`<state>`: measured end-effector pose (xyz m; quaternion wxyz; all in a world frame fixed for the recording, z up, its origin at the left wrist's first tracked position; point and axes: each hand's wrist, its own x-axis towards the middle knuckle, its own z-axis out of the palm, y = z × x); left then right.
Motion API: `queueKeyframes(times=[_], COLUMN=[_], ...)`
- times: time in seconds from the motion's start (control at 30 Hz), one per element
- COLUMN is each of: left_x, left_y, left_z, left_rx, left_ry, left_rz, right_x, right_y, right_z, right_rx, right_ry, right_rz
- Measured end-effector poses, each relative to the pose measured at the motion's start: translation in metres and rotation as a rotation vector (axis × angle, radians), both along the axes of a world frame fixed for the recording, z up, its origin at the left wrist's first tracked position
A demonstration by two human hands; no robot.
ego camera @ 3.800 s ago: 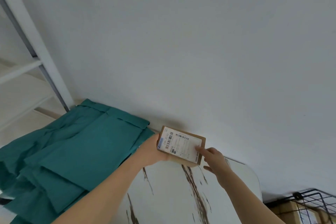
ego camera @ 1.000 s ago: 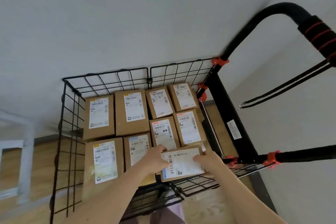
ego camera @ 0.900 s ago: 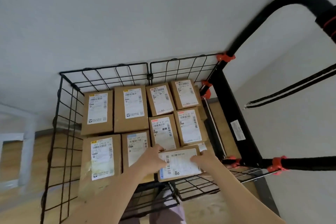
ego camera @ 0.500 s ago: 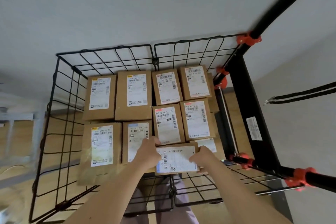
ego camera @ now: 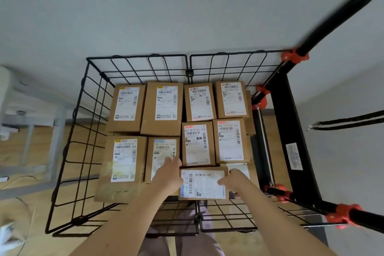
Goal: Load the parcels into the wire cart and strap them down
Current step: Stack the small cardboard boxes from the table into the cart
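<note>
A black wire cart stands against the wall, filled with several brown cardboard parcels with white labels. At its near right I hold a small labelled parcel flat, level with the others, in front of the parcel marked 822. My left hand grips its left edge. My right hand holds its right edge, fingers over the label. A black strap with a metal end hangs at the right, outside the cart.
The cart's black frame with red clamps runs along the right side, with a handle bar rising to the upper right. A white shelf frame stands on the wooden floor at the left. My legs show below the cart's near wall.
I carried the small parcel from the marble table to the cart and lowered it into the near right gap. Over the last second it sank slightly; both hands stay on it.
</note>
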<state>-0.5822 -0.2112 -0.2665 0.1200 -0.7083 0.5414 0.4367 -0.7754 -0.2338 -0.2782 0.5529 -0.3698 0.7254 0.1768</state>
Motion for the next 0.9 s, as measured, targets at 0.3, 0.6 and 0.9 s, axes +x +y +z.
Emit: queueKeyframes(times=[0.3, 0.6, 0.9], left_x=[0.043, 0.113, 0.223], left_y=[-0.004, 0.017, 0.07], left_z=[0.047, 0.106, 0.182], left_rx=[-0.093, -0.273, -0.556], left_ry=[0.035, 0.068, 0.098], left_rz=[-0.034, -0.055, -0.001], right_x=[0.017, 0.103, 0.235], right_y=[-0.007, 0.009, 0.046], right_z=[0.052, 0.125, 0.203], right_rx=[-0.225, -0.502, -0.727], right_ry=[0.052, -0.064, -0.195], right_rz=[0.125, 0.099, 0.161])
